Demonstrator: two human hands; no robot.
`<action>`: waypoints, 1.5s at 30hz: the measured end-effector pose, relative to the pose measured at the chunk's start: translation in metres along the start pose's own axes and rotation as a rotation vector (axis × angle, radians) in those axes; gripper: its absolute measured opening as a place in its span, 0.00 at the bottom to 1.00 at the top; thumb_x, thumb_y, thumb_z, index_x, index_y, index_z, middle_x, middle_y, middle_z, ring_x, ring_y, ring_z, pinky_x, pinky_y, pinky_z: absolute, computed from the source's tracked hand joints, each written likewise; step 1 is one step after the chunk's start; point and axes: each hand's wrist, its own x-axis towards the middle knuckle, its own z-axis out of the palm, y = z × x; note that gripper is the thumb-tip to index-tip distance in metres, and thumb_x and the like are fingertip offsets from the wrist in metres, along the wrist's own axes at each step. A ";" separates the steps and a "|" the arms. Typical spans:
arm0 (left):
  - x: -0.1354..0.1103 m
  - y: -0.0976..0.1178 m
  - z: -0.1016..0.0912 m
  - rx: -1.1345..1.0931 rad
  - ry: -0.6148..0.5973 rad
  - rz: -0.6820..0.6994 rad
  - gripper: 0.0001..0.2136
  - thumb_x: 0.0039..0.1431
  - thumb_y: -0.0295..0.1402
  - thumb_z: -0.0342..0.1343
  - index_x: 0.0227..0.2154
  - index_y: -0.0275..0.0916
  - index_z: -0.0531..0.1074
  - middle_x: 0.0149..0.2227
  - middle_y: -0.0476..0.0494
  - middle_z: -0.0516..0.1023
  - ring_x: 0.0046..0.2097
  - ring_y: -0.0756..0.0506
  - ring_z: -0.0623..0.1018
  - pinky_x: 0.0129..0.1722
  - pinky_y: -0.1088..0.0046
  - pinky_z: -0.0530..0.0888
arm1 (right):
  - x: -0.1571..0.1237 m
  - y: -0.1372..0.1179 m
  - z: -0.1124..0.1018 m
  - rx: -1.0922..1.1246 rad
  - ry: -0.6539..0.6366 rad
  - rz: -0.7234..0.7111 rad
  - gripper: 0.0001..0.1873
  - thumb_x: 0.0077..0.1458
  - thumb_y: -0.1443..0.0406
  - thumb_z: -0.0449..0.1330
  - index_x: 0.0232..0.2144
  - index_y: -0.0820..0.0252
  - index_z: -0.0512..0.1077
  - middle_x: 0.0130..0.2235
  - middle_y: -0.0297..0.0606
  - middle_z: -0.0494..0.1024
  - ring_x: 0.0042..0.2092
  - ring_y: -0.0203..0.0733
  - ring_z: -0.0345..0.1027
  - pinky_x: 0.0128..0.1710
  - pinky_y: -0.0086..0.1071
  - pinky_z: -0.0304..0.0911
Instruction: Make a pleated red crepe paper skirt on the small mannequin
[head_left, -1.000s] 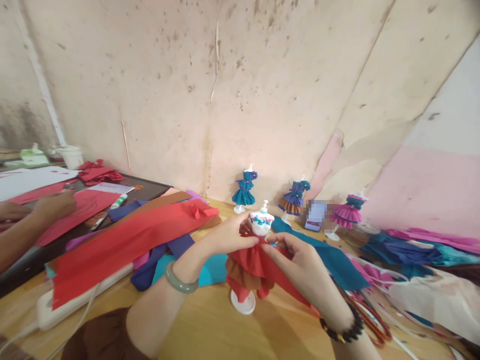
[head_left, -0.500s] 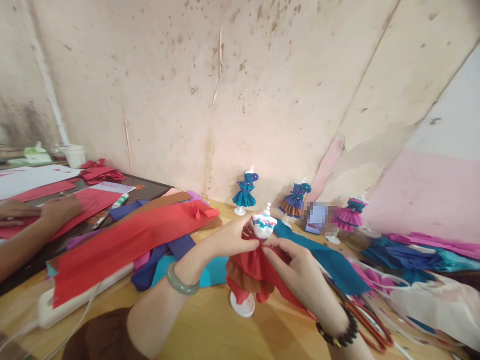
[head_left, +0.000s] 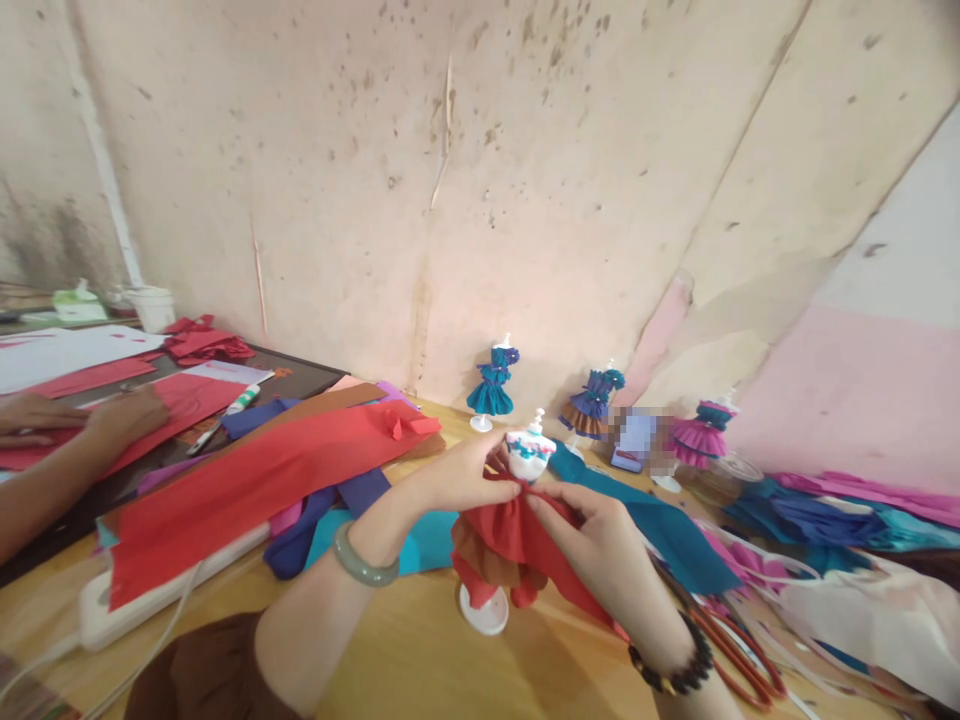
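A small white dress form (head_left: pixel 529 455) with teal and pink trim stands on a round white base (head_left: pixel 484 612) in front of me. Red fabric (head_left: pixel 504 530) is gathered at its waist, over a brown ruffle (head_left: pixel 487 568). My left hand (head_left: pixel 480 475) curls around the form's left side, its thumb pressing the red fabric at the waist. On the other side, my right hand (head_left: pixel 585 515) pinches the same fabric close to the left thumb. A loose red length trails beneath my right hand. The fingertips behind the form are hidden.
Red-handled scissors (head_left: pixel 739 655) lie by my right wrist. Dressed miniature forms (head_left: pixel 491 385) stand along the wall near a phone (head_left: pixel 634 440). Fabric strips (head_left: pixel 255 485) cover a white power strip (head_left: pixel 97 610) at left. Another person's hands (head_left: pixel 124 415) rest on red cloth at far left.
The view has shifted very slightly. Both my hands keep nearly the same hold on the red fabric, and the dress form stays in place.
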 end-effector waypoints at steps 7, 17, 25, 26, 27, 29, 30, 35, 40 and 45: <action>0.001 -0.005 -0.003 -0.045 -0.030 0.015 0.28 0.57 0.30 0.60 0.60 0.39 0.64 0.47 0.38 0.78 0.49 0.40 0.78 0.48 0.60 0.74 | 0.001 0.004 0.002 0.000 0.012 -0.037 0.13 0.57 0.58 0.59 0.35 0.55 0.82 0.38 0.40 0.85 0.39 0.51 0.78 0.39 0.38 0.71; 0.000 -0.004 -0.006 -0.090 -0.060 0.022 0.30 0.59 0.33 0.59 0.64 0.43 0.60 0.49 0.39 0.78 0.50 0.40 0.77 0.48 0.61 0.75 | -0.002 0.002 0.001 -0.076 0.030 -0.014 0.14 0.58 0.58 0.57 0.39 0.55 0.82 0.37 0.39 0.85 0.36 0.49 0.78 0.35 0.37 0.70; 0.000 -0.006 -0.005 -0.025 -0.039 0.019 0.33 0.59 0.32 0.59 0.66 0.43 0.56 0.48 0.39 0.78 0.49 0.40 0.78 0.48 0.60 0.75 | -0.003 0.003 0.005 -0.134 0.082 -0.069 0.14 0.57 0.59 0.57 0.36 0.58 0.81 0.36 0.42 0.85 0.34 0.48 0.78 0.34 0.37 0.70; 0.000 -0.006 -0.005 -0.021 -0.039 0.017 0.33 0.58 0.32 0.59 0.66 0.42 0.57 0.48 0.39 0.78 0.49 0.40 0.78 0.48 0.60 0.75 | -0.003 0.003 0.005 -0.121 0.078 -0.068 0.14 0.57 0.59 0.57 0.36 0.58 0.81 0.37 0.42 0.85 0.35 0.49 0.78 0.35 0.37 0.71; 0.000 -0.006 -0.005 -0.020 -0.039 0.015 0.32 0.58 0.31 0.59 0.65 0.41 0.57 0.48 0.38 0.78 0.49 0.40 0.78 0.47 0.60 0.75 | -0.003 0.003 0.006 -0.107 0.074 -0.067 0.14 0.57 0.59 0.57 0.37 0.58 0.81 0.38 0.43 0.85 0.36 0.49 0.79 0.37 0.38 0.71; 0.000 -0.005 -0.005 -0.023 -0.039 0.019 0.31 0.58 0.31 0.59 0.65 0.40 0.59 0.48 0.38 0.78 0.49 0.39 0.78 0.47 0.61 0.75 | -0.003 0.004 0.006 -0.081 0.065 -0.064 0.14 0.57 0.59 0.58 0.37 0.58 0.81 0.39 0.43 0.85 0.39 0.50 0.79 0.39 0.38 0.71; 0.000 -0.005 -0.005 -0.026 -0.038 0.020 0.31 0.58 0.31 0.59 0.64 0.40 0.59 0.48 0.38 0.78 0.49 0.39 0.78 0.47 0.61 0.75 | -0.003 0.004 0.006 -0.071 0.058 -0.062 0.14 0.58 0.59 0.58 0.37 0.58 0.81 0.40 0.43 0.85 0.39 0.50 0.79 0.40 0.39 0.71; 0.000 -0.003 -0.005 -0.028 -0.040 0.005 0.30 0.57 0.30 0.59 0.63 0.39 0.61 0.48 0.38 0.78 0.49 0.40 0.78 0.48 0.61 0.75 | -0.002 0.004 0.006 -0.039 0.029 -0.043 0.14 0.58 0.58 0.58 0.36 0.56 0.81 0.40 0.42 0.85 0.39 0.50 0.79 0.41 0.39 0.70; 0.001 -0.005 -0.005 -0.045 -0.042 -0.007 0.31 0.57 0.30 0.59 0.64 0.39 0.59 0.48 0.38 0.77 0.49 0.40 0.77 0.48 0.60 0.75 | 0.000 0.003 0.002 0.011 -0.014 0.004 0.14 0.58 0.57 0.58 0.37 0.56 0.81 0.40 0.41 0.85 0.41 0.50 0.77 0.43 0.39 0.69; 0.001 -0.006 -0.004 -0.059 -0.042 -0.005 0.31 0.57 0.31 0.60 0.63 0.38 0.60 0.48 0.37 0.77 0.49 0.40 0.77 0.47 0.60 0.75 | 0.002 0.003 -0.002 0.095 -0.069 0.069 0.15 0.57 0.55 0.58 0.35 0.57 0.80 0.39 0.41 0.84 0.41 0.50 0.76 0.43 0.38 0.67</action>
